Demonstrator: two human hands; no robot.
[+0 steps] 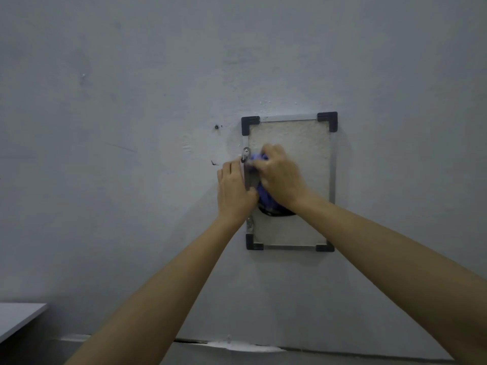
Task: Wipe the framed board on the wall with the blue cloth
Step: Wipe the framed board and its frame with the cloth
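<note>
Halfway, I'd guess: your right hand (282, 177) clutches the cloth (266, 198) mid-board (303, 143); left hand (235, 188) braces the frame (332, 167) beside it, holding nothing.

Two bare forearms, entering from lower left and lower right. No sleeve visible on either, up to the picture's edge. Left hand (235, 189) and right hand (280, 175): ungloved, no ring, watch or band discernible. Fingers (266, 154) of the right hand slightly blurred; nails short where visible. Rest of the body out of view.
</note>
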